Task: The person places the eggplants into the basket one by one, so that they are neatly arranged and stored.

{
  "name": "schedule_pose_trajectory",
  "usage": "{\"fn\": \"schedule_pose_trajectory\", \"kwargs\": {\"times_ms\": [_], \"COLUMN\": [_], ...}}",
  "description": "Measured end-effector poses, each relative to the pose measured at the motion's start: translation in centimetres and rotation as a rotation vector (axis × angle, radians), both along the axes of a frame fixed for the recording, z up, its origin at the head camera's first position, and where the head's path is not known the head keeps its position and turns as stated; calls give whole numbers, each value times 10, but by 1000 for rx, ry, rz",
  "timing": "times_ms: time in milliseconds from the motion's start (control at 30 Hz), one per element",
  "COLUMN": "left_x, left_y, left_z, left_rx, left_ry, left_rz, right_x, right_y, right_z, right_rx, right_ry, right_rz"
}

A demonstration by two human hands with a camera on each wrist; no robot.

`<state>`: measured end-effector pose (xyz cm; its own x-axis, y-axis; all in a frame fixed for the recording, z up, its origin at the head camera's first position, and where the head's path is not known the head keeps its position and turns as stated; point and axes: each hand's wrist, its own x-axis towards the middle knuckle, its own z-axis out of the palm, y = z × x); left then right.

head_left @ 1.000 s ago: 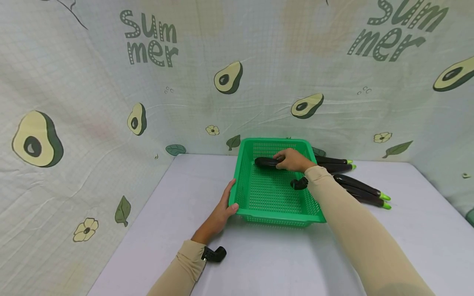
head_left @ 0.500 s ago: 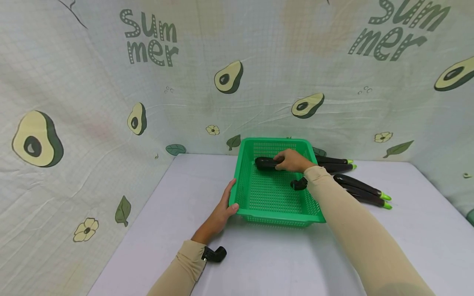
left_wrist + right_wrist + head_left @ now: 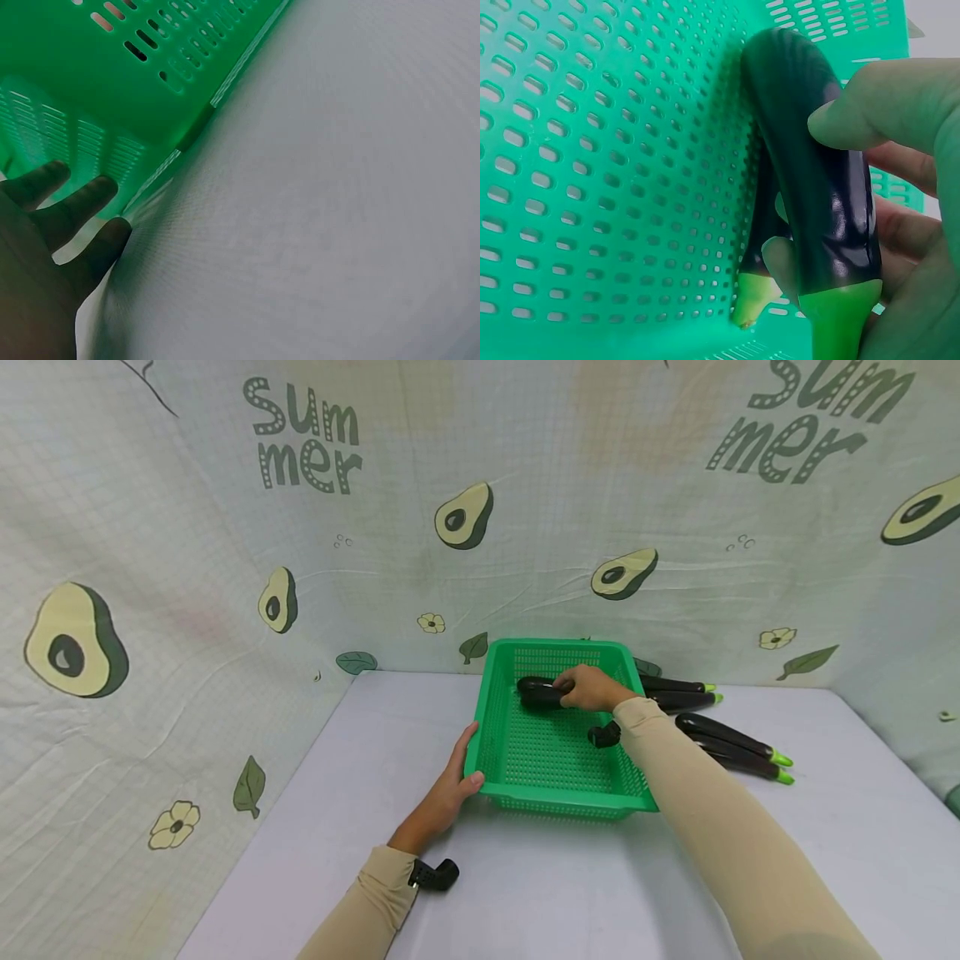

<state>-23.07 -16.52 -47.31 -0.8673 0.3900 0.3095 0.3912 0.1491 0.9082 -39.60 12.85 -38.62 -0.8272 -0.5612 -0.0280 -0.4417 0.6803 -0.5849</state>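
My right hand [image 3: 591,687] is inside the green plastic basket [image 3: 558,797], near its back wall. In the right wrist view, thumb and fingers grip a glossy dark eggplant [image 3: 810,165] near its green stem end. A second eggplant [image 3: 765,217] lies in the basket beside and partly behind the held one, its pale green cap showing. My left hand [image 3: 446,793] rests against the basket's left side near the front corner. In the left wrist view its fingers [image 3: 82,206] are spread and fairly straight on the slotted outer wall; the thumb does not show clearly there.
To the right of the basket, several eggplants lie on the white table [image 3: 555,893]: a back pair [image 3: 678,700] and a nearer group [image 3: 731,739], partly hidden by my right sleeve [image 3: 720,818]. A printed cloth [image 3: 525,527] hangs behind the table.
The eggplant in my right hand has shifted slightly toward the near side, so more dark skin shows in the basket. My left hand and the basket have stayed in place.
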Motion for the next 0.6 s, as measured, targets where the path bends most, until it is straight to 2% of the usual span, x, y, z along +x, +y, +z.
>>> {"fn": "schedule_pose_trajectory", "kwargs": {"times_ms": [200, 600], "left_x": [0, 0], "left_y": [0, 0], "left_z": [0, 0], "left_rx": [19, 16], "left_ry": [-21, -9], "left_rz": [-13, -8], "right_x": [1, 6], "right_y": [-1, -2], "right_z": [1, 5], "right_rx": [8, 41], "right_ry": [-6, -1], "right_rz": [-8, -17]}}
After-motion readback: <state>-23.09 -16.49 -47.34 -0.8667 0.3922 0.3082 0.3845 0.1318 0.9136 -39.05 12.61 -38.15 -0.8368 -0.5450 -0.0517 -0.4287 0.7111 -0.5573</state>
